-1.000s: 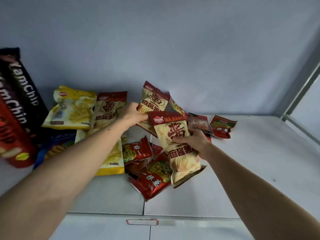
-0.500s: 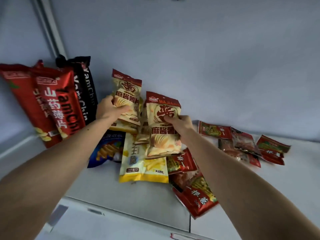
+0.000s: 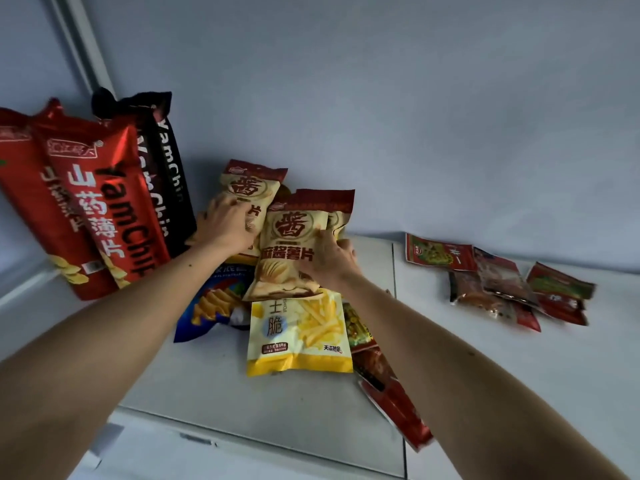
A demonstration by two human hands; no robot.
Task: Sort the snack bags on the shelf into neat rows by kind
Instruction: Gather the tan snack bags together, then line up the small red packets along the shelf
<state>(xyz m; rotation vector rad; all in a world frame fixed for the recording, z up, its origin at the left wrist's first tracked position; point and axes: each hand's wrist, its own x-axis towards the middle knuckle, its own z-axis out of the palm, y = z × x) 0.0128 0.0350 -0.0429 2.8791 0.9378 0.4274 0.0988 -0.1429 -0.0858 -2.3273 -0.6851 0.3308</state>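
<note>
White shelf (image 3: 485, 368) and a pale back wall (image 3: 415, 98) fill the view, with snack bags spread across the surface. At center, the left hand (image 3: 227, 225) curls its fingers round a cream chip bag (image 3: 251, 183) with a dark red top, held upright against the wall. Just at its 4 o'clock, the right hand (image 3: 330, 259) grips the right edge of a second cream bag (image 3: 294, 251) of the same kind, tilted and overlapping the first. Below them, at 6 o'clock, a yellow fries bag (image 3: 299, 336) lies flat, touching a blue bag (image 3: 213, 304) on its 9 o'clock side. Tall red YamChip bags (image 3: 93, 209) and a black YamChip bag (image 3: 166, 174) lean against the wall at 9 o'clock from the hands. Small red packets (image 3: 502, 282) lie in a loose heap at 3 o'clock, well apart from the hands, and more red packets (image 3: 391, 393) sit under the right forearm at 5 o'clock
</note>
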